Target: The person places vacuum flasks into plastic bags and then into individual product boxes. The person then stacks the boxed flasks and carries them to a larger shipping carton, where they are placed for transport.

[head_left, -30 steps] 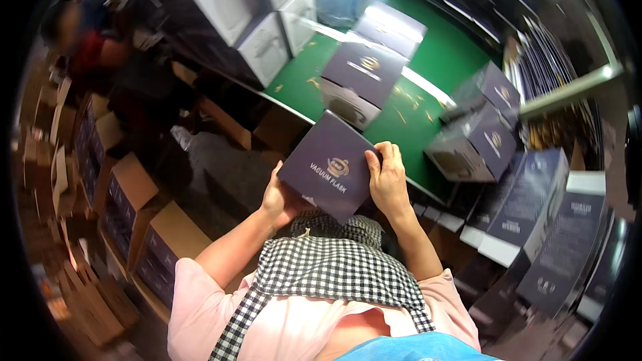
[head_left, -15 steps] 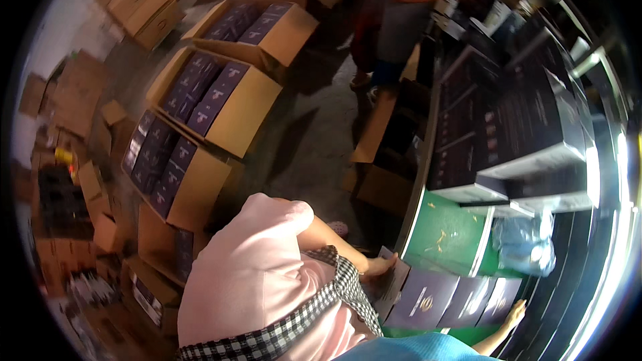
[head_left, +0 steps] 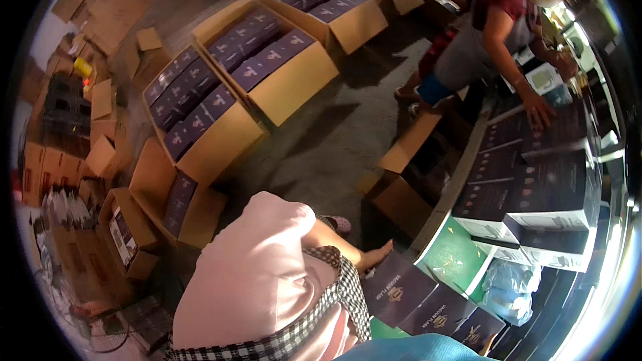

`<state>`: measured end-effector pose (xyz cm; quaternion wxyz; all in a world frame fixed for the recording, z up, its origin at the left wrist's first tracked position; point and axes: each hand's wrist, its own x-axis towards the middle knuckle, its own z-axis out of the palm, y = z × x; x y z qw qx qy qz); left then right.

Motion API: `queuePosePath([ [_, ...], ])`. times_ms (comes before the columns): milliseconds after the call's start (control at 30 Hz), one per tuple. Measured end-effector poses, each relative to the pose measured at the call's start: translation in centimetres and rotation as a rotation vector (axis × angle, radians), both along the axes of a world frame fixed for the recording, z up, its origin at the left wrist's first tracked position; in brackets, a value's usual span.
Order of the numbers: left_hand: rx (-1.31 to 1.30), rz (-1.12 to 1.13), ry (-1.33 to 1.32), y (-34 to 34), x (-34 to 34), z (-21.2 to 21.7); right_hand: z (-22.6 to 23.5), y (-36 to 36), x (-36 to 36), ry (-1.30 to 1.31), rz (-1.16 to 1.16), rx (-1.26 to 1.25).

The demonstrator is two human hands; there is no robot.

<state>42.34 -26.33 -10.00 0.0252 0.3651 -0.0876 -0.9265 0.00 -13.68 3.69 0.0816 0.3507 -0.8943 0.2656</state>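
A row of three dark purple cartons [head_left: 436, 310] with gold emblems lies tilted across the green work surface, clasped end to end between my hands. My left hand [head_left: 376, 256] is at the left end of the row, against the upper corner of the first carton. Only a sliver of my right hand [head_left: 489, 343] shows at the opposite end; its fingers are mostly hidden. My left arm wears a pink sleeve, with a black-and-white checked band below it. Beside the row sits a blue plastic-wrapped bundle [head_left: 509, 291].
Stacked dark cartons [head_left: 535, 190] fill the bench beyond. A co-worker [head_left: 481, 53] stands at the bench, a hand on that stack. Open brown boxes [head_left: 287, 83] packed with purple cartons line the floor at left. An open brown box [head_left: 404, 204] stands against the bench.
The purple row has turned and shifted left toward the bench edge, with my hands at its ends. My view has swung. The co-worker is now reaching over the stacked cartons.
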Motion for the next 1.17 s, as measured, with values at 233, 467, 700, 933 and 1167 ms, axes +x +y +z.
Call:
queuePosePath([
  [233,-0.385,0.724,0.664,-7.4,14.8,-15.3,-0.4,-2.6,15.6,-0.369,0.4,-0.239],
  [467,-0.104,0.906,0.254,-10.7,41.7,0.6,-7.5,-17.6,31.7,-1.024,0.38,0.036],
  [700,-0.332,1.391,0.201,-18.4,61.8,-2.2,-13.3,-46.4,55.0,-1.185,0.997,0.25],
  [933,-0.38,1.64,-0.106,-28.8,77.7,3.4,-13.9,-72.1,81.1,-0.997,1.533,0.334],
  [1167,-0.973,1.622,-0.996,-39.2,95.7,-3.5,-17.9,-93.8,109.3,-0.931,1.941,0.102],
])
